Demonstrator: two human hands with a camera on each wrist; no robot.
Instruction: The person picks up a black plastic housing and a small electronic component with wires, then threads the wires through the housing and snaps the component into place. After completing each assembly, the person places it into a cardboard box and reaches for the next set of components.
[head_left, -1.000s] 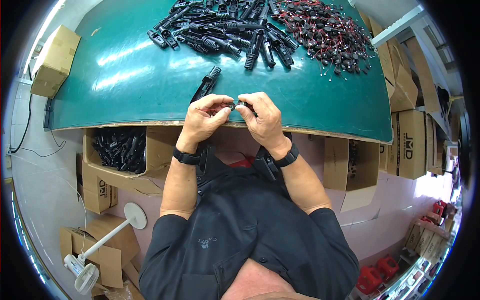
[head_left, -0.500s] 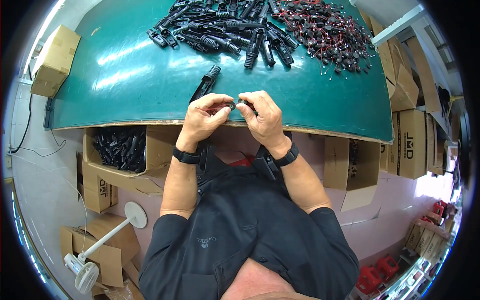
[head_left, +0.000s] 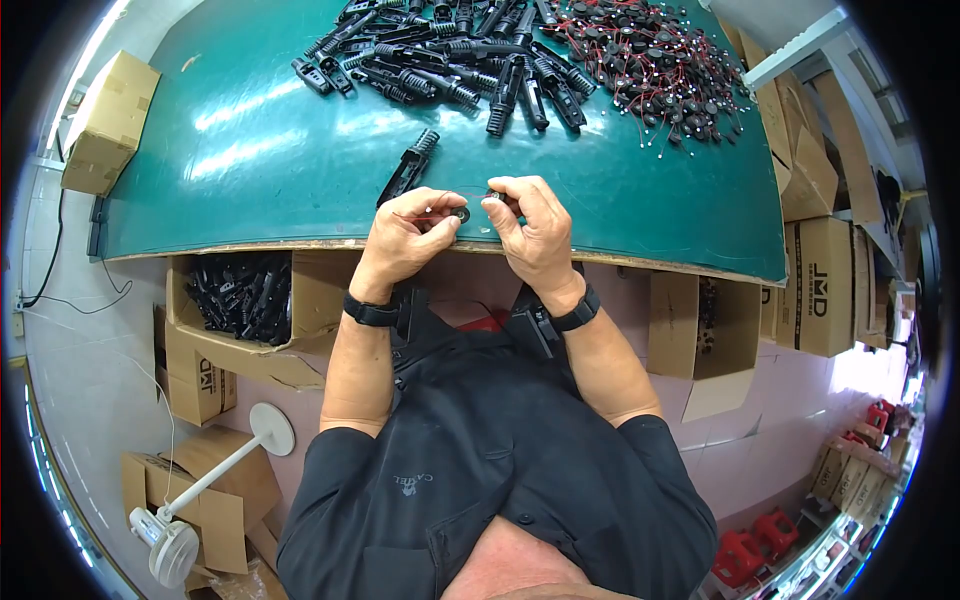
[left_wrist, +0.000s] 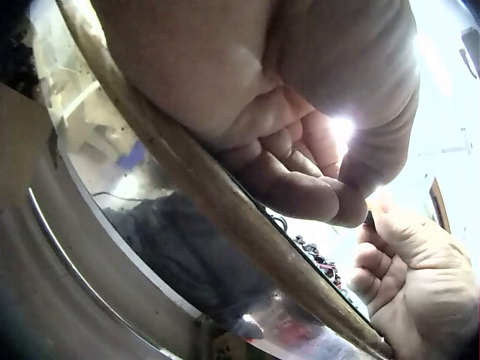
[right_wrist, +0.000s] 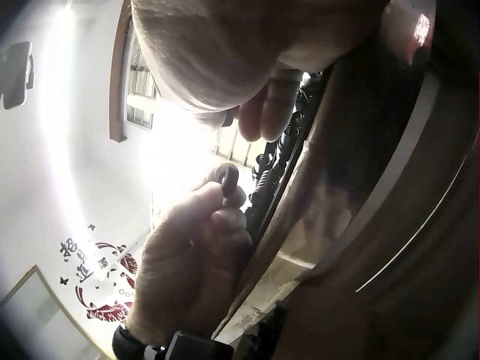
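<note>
Pinching black disc (head_left: 461, 214) in left grip (head_left: 403, 236) and small dark piece (head_left: 496, 197) in right grip (head_left: 537, 228), by fingertips, probably to keep both in sight. Noted black plastic part (head_left: 409, 170) just beyond left grip, presumably for easy reach.

The letters "JMD" can be read on the brown carton (head_left: 815, 288) right of the desk (head_left: 250, 185) and on the lower left carton (head_left: 195, 385), "CA" begins an unclear word on the dark shirt (head_left: 500, 430), and "招" stands on the white wall (right_wrist: 75, 199).

One held disc (right_wrist: 230, 181) looks matt, the tabletop (head_left: 640, 205) smooth and glossy, the carton (head_left: 108, 130) cardboard.
</note>
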